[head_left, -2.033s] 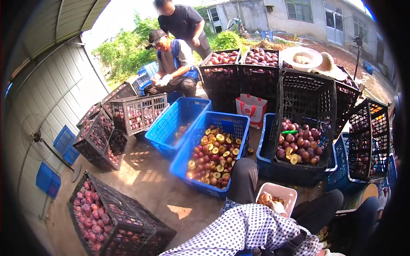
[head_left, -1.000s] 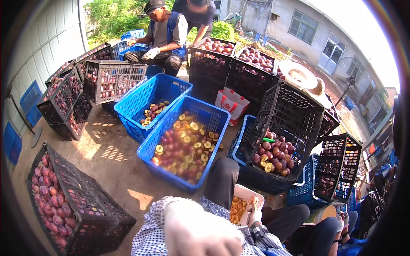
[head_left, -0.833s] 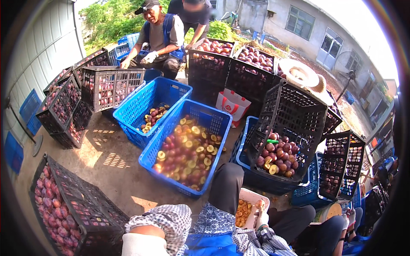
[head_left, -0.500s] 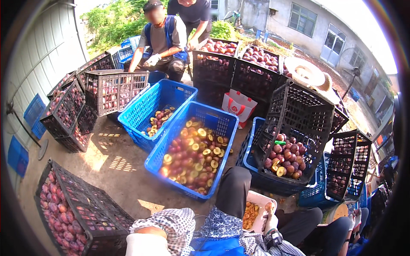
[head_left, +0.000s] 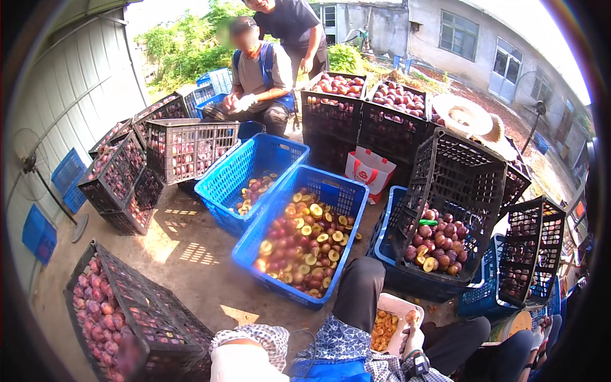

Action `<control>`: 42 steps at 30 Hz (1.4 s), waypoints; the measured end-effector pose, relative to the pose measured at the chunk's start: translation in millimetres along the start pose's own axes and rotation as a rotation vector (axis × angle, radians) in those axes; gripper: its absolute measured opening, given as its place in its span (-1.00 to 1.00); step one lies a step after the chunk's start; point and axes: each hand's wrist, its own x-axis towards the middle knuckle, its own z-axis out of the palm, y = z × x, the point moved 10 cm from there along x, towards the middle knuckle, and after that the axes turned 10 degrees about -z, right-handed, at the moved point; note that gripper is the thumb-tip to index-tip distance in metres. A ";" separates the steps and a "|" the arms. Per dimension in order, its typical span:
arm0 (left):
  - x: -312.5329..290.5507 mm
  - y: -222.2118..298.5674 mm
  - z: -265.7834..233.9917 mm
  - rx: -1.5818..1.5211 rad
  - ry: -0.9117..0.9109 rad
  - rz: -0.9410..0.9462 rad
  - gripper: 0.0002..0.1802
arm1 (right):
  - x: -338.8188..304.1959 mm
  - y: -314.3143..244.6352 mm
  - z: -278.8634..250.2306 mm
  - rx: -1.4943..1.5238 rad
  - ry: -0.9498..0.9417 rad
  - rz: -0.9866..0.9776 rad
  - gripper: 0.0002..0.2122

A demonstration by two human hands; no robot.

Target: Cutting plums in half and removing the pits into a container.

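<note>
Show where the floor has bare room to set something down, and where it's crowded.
Bare concrete floor opens between the lower-left black crate, the left crate stack and the middle blue crate of halved plums. The right side is crowded: open black crate, far-right crates and pale tray leave little floor between.

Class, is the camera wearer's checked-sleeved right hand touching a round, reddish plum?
Touching: the head view shows the right hand gripping the plum, no gap between them.

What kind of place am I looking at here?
It looks like a makeshift, partly sheltered fruit-handling yard: black crates full of plums, halved plums in a blue crate, and a metal-panelled wall beside open greenery.
</note>
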 end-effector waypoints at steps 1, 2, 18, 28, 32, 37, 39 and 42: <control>-0.2 -7.5 8.9 -0.015 -0.041 -0.078 -0.79 | -0.2 0.2 0.4 0.002 -0.001 -0.003 -0.52; 0.8 -11.5 12.4 -0.063 -0.026 -0.091 -0.79 | 0.3 1.3 1.7 0.007 0.002 0.011 -0.53; -19.3 -26.3 2.5 -0.300 0.141 -0.130 -0.67 | -3.8 -6.8 8.9 0.075 -0.029 -0.019 -0.58; -40.3 44.3 -33.9 0.299 0.498 -0.707 -0.94 | -13.5 -13.5 7.1 0.167 -0.052 -0.038 -0.63; -74.2 -48.0 -56.7 0.332 0.544 -1.038 -0.63 | -9.3 -12.4 5.6 0.145 -0.043 -0.101 -0.62; -3.9 -47.2 -131.5 0.961 0.644 -0.803 -0.53 | -21.7 -24.4 11.9 0.191 -0.068 -0.123 -0.56; 37.8 -56.9 -132.9 1.126 0.536 -0.520 -0.68 | 28.8 4.0 9.4 0.196 -0.088 -0.394 -0.58; 87.2 -60.6 -130.7 0.935 0.591 -0.252 -0.76 | 105.9 68.3 -6.9 0.240 -0.047 -0.715 -0.57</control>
